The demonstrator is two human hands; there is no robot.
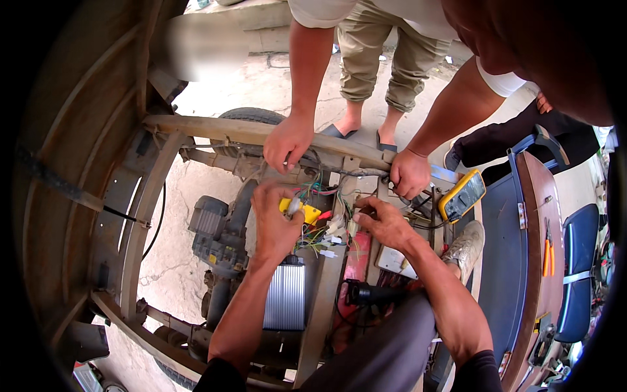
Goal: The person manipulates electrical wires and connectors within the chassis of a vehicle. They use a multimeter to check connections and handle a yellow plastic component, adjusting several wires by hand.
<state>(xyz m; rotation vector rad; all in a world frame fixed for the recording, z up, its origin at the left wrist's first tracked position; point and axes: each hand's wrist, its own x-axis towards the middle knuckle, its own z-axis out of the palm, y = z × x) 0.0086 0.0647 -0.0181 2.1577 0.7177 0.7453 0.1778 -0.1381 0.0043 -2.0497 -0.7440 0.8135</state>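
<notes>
My left hand [274, 222] is partly smeared, its fingers curled beside a yellow block [309, 212]. A small whitish piece [294, 206] shows at its fingertips; its kind is unclear. My right hand [388, 225] pinches a pale wire connector [353, 227] at the right of the wire bundle. Thin coloured wires [312, 188] and several white plugs [335, 227] lie between the hands. Below my left hand sits a silver finned box [285, 297]. Across the frame, another person's hand [289, 144] is closed near the beam, and that person's other hand [410, 173] grips a black cable.
Metal frame beams [261, 134] surround the work. A motor and axle [215, 225] lie left. A yellow-cased meter [462, 195] leans at right, near a shoe [466, 248]. Orange-handled pliers [548, 251] rest on a brown panel [535, 215]. A black cylindrical tool [369, 293] lies by my knee.
</notes>
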